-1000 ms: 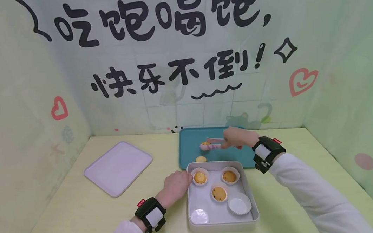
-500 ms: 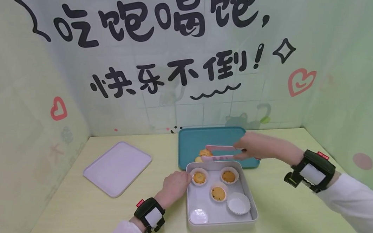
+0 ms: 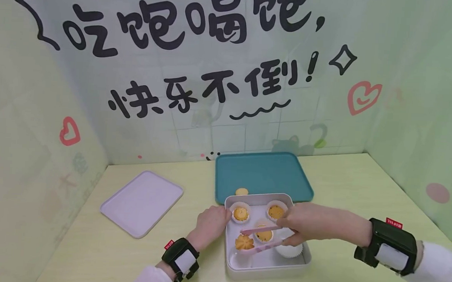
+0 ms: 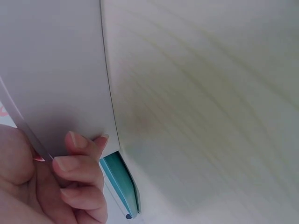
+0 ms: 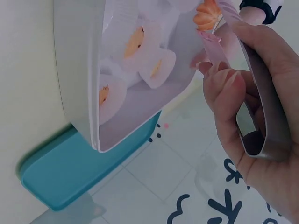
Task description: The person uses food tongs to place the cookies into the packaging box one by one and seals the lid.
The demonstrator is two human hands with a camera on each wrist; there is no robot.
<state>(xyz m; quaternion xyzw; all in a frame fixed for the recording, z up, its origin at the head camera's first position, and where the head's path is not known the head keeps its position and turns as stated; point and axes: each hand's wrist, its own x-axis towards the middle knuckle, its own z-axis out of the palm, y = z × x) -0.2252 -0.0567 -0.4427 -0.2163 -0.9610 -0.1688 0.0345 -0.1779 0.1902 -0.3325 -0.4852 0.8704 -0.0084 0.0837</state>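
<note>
My right hand [image 3: 308, 222] holds metal tongs [image 5: 275, 107] with pink tips. A ridged, flower-shaped cookie [image 3: 245, 242] is pinched between those tips, over the front left part of a whitish rectangular box [image 3: 269, 274]. Inside the box, three paper cups hold cookies: one at the back left [image 3: 240, 213], one at the back right [image 3: 276, 211], one in the middle [image 3: 264, 234], partly behind the tongs. An empty white paper cup [image 3: 290, 251] stands at the right, partly covered by my hand. My left hand [image 3: 213, 222] grips the box's left wall near the back corner; the left wrist view shows fingers on its outside [image 4: 56, 70].
Behind the box lies a blue-green tray [image 3: 263, 170], with a round pale cookie [image 3: 241, 191] near its front edge. A lilac tray [image 3: 142, 202] lies on the table at the left. Walls with printed lettering enclose the table's back and sides.
My right hand has brought the tongs and the ridged cookie from the blue-green tray forward over the box. The left hand has stayed on the box wall.
</note>
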